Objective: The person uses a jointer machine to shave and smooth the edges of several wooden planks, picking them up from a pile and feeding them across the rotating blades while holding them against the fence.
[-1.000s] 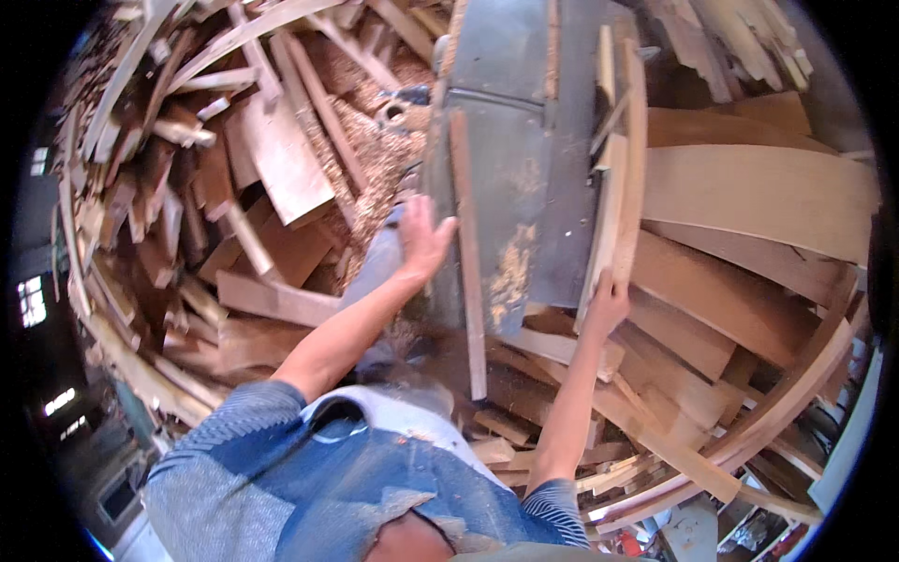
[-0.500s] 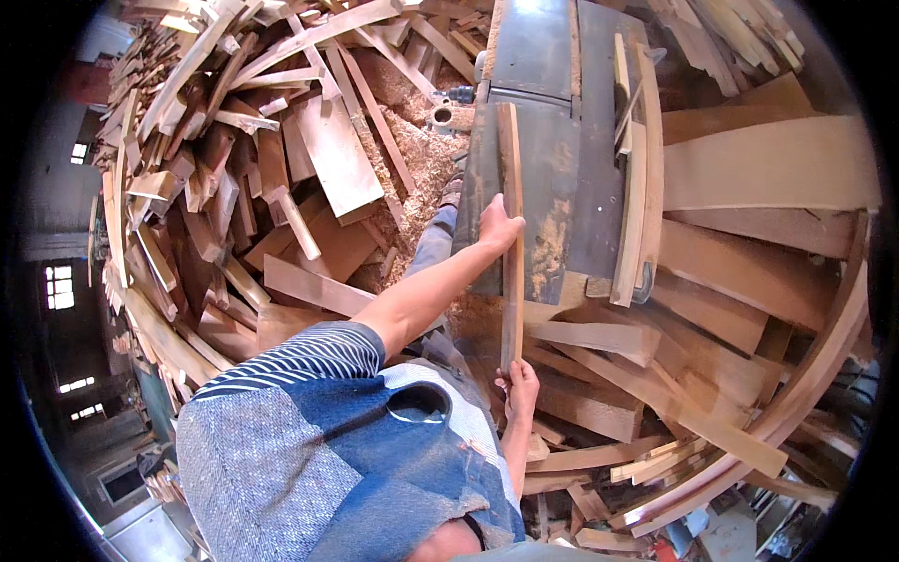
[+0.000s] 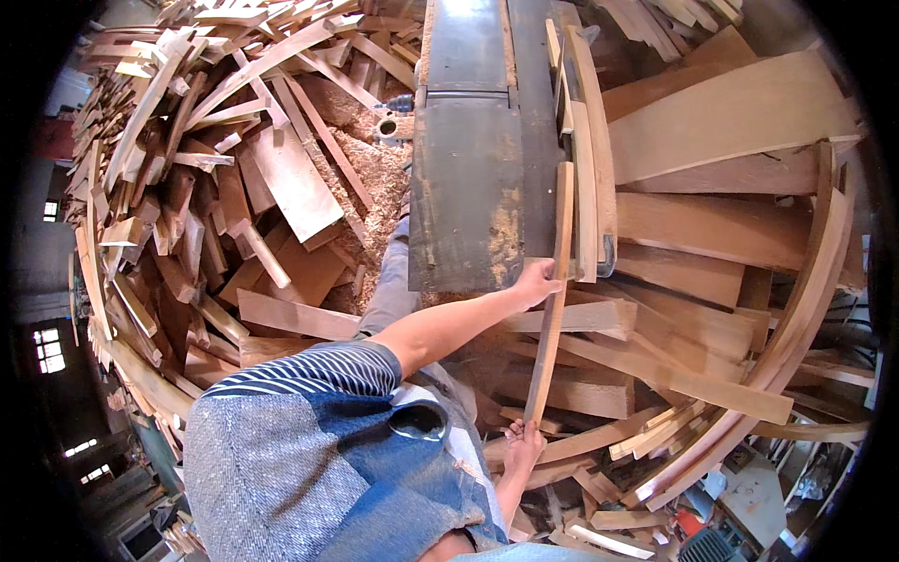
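Observation:
A long, narrow wooden strip point(image 3: 546, 351) slants across the near end of a grey metal machine bed point(image 3: 459, 187), which looks like a planing machine. My left hand point(image 3: 537, 281) is closed round the strip near its middle, just by the bed's near right corner. Farther down, my right hand point(image 3: 523, 445) grips the strip's near end. The far end reaches up beside other wooden strips point(image 3: 586, 169) that lie along the bed's right side. Sawdust point(image 3: 507, 225) is scattered on the bed's surface.
A big heap of loose offcuts point(image 3: 178, 187) fills the left, with wood shavings point(image 3: 370, 164) between it and the machine. Wide boards point(image 3: 721, 220) are stacked at the right, behind a long curved wooden piece point(image 3: 796, 318). Planks point(image 3: 571, 393) lie below the machine's near end.
Both hands have drawn the strip back toward me and to the right, off the middle of the bed. It now leans instead of lying in line with the bed. The view has shifted too.

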`<act>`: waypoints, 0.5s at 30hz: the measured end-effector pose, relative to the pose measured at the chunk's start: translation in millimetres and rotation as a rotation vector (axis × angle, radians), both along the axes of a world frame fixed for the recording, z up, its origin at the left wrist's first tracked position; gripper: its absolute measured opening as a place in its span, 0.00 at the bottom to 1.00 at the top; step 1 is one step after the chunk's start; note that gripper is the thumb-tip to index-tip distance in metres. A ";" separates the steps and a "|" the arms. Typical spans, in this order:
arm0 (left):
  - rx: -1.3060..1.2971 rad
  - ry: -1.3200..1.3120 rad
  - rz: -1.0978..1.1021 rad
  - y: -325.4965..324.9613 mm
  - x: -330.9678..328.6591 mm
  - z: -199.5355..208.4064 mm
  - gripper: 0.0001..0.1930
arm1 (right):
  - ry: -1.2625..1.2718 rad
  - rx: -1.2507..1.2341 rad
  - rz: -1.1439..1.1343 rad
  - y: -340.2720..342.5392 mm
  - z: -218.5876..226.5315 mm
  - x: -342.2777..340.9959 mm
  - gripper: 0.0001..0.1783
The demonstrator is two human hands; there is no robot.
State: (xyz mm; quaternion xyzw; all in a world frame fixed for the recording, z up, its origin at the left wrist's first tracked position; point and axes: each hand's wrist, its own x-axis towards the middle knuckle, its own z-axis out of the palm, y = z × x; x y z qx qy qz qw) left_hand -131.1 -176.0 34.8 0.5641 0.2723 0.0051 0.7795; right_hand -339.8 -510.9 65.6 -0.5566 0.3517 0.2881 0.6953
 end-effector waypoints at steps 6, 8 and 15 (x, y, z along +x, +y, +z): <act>0.673 0.026 0.069 -2.2 29.5 -3.6 0.14 | -0.024 -0.005 -0.082 -12.0 -14.8 34.1 0.12; 0.633 0.025 0.050 6.3 42.3 -5.9 0.15 | -0.033 -0.017 -0.061 -7.0 -23.1 48.3 0.12; 0.776 0.046 0.125 13.8 72.2 -17.9 0.16 | -0.054 -0.237 0.104 8.9 -38.3 90.4 0.15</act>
